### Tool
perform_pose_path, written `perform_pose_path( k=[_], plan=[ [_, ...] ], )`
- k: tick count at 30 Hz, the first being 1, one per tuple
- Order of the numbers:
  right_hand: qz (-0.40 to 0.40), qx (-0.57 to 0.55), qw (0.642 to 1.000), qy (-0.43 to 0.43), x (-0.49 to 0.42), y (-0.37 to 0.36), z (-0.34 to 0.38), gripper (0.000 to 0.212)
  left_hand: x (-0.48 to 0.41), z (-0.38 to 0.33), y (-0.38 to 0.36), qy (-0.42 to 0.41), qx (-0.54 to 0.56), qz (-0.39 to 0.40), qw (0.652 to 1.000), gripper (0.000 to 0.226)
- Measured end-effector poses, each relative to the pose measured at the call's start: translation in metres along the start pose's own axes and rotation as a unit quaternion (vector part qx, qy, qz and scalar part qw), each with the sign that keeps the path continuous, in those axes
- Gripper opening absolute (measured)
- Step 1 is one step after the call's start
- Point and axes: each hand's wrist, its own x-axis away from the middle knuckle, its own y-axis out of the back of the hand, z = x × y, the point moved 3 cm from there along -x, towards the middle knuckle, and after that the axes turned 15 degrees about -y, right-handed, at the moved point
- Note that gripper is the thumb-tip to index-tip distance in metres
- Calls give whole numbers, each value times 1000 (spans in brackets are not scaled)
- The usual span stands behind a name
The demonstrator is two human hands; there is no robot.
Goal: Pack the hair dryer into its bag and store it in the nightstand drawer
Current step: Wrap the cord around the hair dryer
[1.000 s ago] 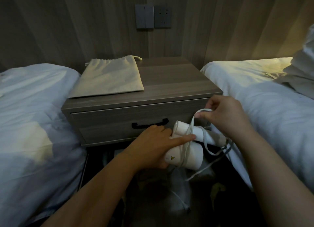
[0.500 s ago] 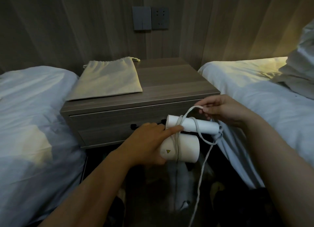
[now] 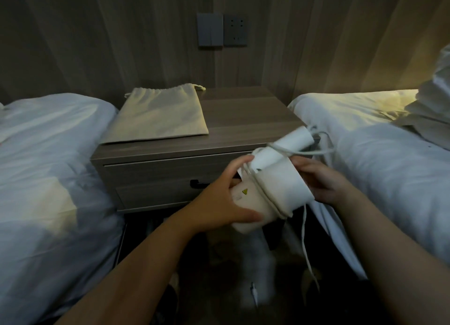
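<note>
Nightstand [image 3: 243,120] centre, btwn 2 beds: bed [image 3: 48,166] left, bed [image 3: 377,154] right. Bag [image 3: 158,117] flat on nightstand top, left half, drawstring end twd wall. Drawer [image 3: 155,178] below top, shut. Hair dryer [image 3: 270,181] in front of drawer, right side, btwn left hand [image 3: 219,200] & right hand [image 3: 323,181]. Cord [image 3: 306,246] hangs below dryer twd floor. Switch + socket panel [image 3: 222,31] on wall behind.

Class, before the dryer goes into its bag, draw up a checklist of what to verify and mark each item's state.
1. Hair dryer held by both the left hand and the right hand: ok.
2. Cord fully wound: not ok, a tail hangs down.
3. Bag within reach on the nightstand: ok.
4. Bag mouth open: not ok, drawn shut, lying flat.
5. Drawer open: not ok, closed.
6. Plug position: cannot tell.
</note>
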Motion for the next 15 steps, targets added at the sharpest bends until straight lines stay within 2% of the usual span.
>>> perform_pose_path(
  k=[2,4,6,7,11,15],
  plan=[
    [3,24,1000,1,0,-6,0,46,-2,1,4,0,58,-45,997,87],
    [7,27,1000,14,0,-11,1,16,-4,1,6,6,110,-89,990,82],
    [-9,45,999,10,-1,-14,0,36,-6,2,7,12,147,-125,981,82],
    [-19,58,998,7,0,-18,0,38,-7,3,8,15,159,-141,977,85],
    [-24,88,996,-1,10,-29,6,20,-9,9,10,45,214,-199,955,93],
    [52,108,993,-18,21,-44,7,76,-9,8,11,53,185,-219,957,87]
  ],
)
